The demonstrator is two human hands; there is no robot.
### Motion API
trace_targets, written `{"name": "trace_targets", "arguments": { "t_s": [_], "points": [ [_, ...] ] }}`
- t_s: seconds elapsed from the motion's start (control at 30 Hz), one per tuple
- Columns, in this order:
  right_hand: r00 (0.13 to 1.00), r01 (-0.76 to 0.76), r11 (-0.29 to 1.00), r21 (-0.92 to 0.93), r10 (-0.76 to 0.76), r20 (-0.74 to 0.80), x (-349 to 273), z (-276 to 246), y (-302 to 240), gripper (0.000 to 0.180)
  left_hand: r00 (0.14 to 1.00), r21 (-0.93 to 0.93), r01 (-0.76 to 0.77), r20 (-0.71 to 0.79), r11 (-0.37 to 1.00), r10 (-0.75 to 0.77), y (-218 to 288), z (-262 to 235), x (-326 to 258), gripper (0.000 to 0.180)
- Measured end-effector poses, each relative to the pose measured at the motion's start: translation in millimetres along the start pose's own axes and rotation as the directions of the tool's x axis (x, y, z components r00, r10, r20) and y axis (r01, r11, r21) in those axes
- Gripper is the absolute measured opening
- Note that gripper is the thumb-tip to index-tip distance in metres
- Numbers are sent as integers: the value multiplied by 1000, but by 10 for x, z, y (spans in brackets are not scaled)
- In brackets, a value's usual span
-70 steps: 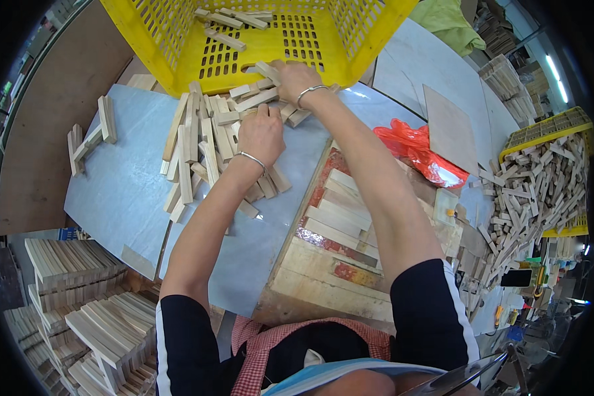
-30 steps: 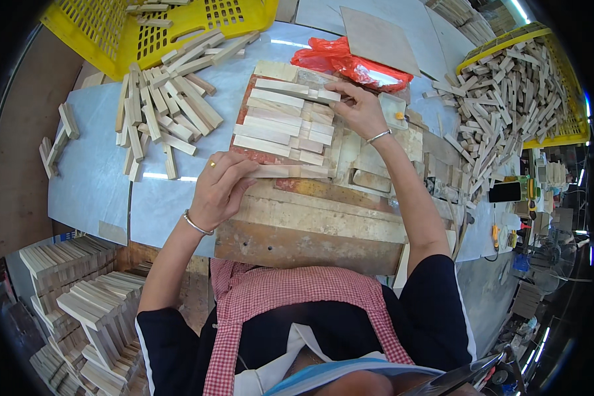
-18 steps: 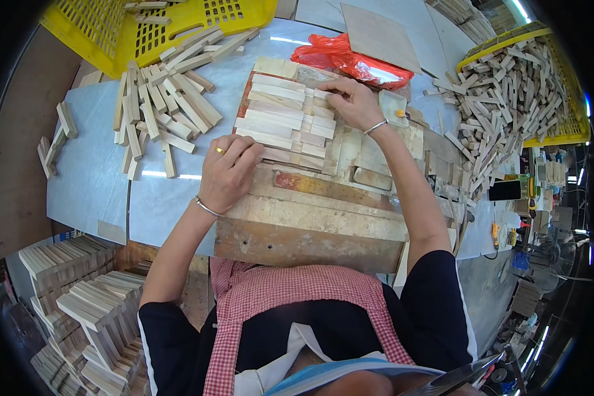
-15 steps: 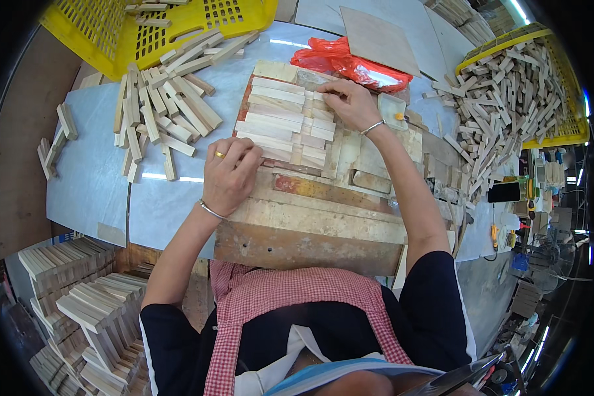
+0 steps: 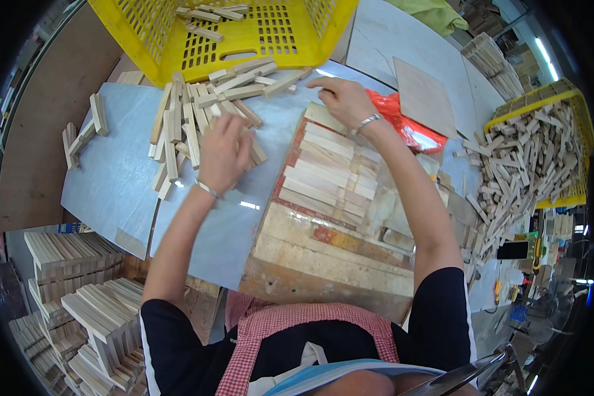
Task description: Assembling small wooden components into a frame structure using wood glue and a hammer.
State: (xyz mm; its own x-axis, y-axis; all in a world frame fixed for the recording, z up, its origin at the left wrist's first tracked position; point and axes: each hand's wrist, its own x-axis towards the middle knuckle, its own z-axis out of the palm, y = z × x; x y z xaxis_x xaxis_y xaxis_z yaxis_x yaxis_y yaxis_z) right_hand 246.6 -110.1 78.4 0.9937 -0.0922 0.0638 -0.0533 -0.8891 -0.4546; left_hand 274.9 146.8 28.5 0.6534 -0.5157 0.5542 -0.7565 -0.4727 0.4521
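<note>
Pale wood strips [image 5: 310, 177] lie side by side on a stained board [image 5: 303, 241] while a loose pile [image 5: 169, 152] sits unarranged on the worktop [image 5: 112, 178], the left hand [image 5: 223, 152] over it, grip hidden, the right hand [image 5: 346, 102] empty nearby, fingers parted.

Passable room over tabletop [image 5: 112, 181] at nine o'clock; wood sticks [image 5: 169, 129] block ten, crate [image 5: 241, 41] eleven, red bag [image 5: 412, 132] two.

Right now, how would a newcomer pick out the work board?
Find the table, then the right hand. Between it and the checked apron lies the work board. Its sticks lie side by side, unlike the jumbled pile near the left hand.
</note>
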Motion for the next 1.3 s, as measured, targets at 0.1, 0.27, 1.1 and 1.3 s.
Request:
{"name": "trace_targets", "arguments": {
  "t_s": [0.1, 0.27, 1.1, 1.3],
  "points": [
    [976, 206, 922, -327, -217, 4, 423, 299, -16, 33, 997, 145, 30, 63, 989, -40, -465, 27, 419, 17],
    [984, 178, 814, -552, -158, 84, 888, 627, 246, 31, 973, 374, -25, 221, 927, -62, -753, 292, 718, 24],
    [958, -175, 159, 972, 257, 131, -701, -228, 496, 25, 778, -864, 496, 395, 92, -488, 73, -699, 185, 20],
    [955, -160, 305, 939, 289, 68, -915, -271, 565, 30, 686, -786, 618, 540, 0, -487, 626, -574, -373, 21]
  ]
}}
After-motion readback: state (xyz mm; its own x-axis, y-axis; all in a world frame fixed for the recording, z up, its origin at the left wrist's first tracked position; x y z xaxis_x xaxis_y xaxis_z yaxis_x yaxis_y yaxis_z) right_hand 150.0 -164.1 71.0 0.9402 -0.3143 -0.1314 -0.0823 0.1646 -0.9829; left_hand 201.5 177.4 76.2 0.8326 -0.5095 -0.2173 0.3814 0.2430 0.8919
